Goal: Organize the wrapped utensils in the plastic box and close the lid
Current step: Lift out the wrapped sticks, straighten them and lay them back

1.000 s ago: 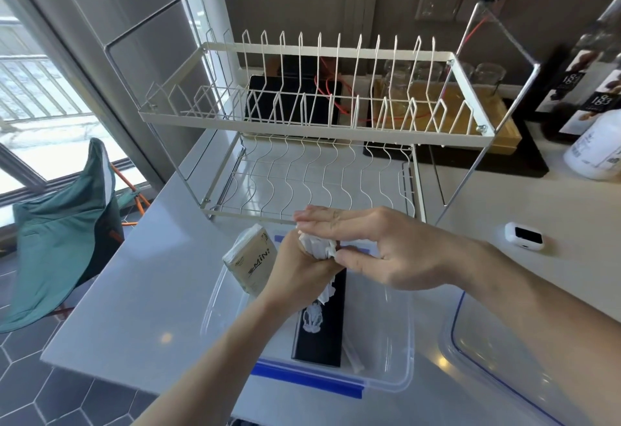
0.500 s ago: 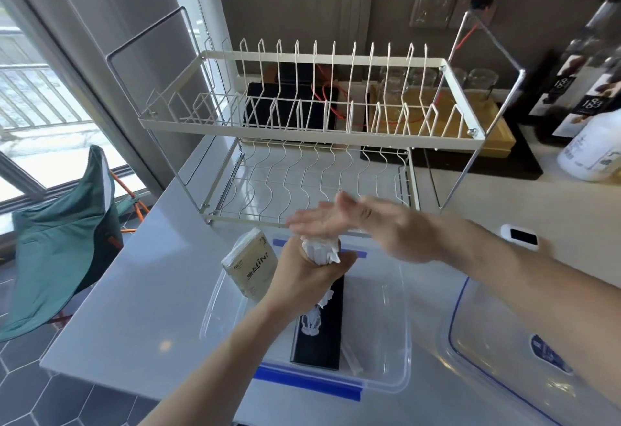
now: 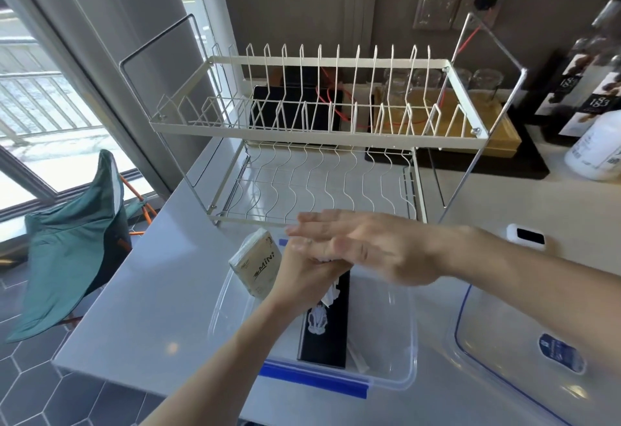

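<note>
A clear plastic box (image 3: 408, 355) with blue clips stands on the counter near its front edge. Inside lies a black wrapped utensil pack (image 3: 324, 341) with a white print, and a thin white wrapped piece (image 3: 358, 356) beside it. My left hand (image 3: 302, 277) is fisted over the box around a bunch of white-wrapped utensils (image 3: 328, 296), whose ends poke out below the fist. My right hand (image 3: 373, 251) lies flat, fingers together, pressed on top of the left fist. The clear lid (image 3: 524, 365) with a blue rim lies to the right of the box.
A beige tissue pack (image 3: 257, 262) leans at the box's left rim. A white two-tier dish rack (image 3: 319, 143) stands just behind the box. A small white device (image 3: 526, 236) lies at the right, a white bottle (image 3: 598, 143) further back. The counter edge drops off at left.
My right hand has come down from hovering above the bundle to lying flat on top of my left fist. The left hand stays over the box with the bundle.
</note>
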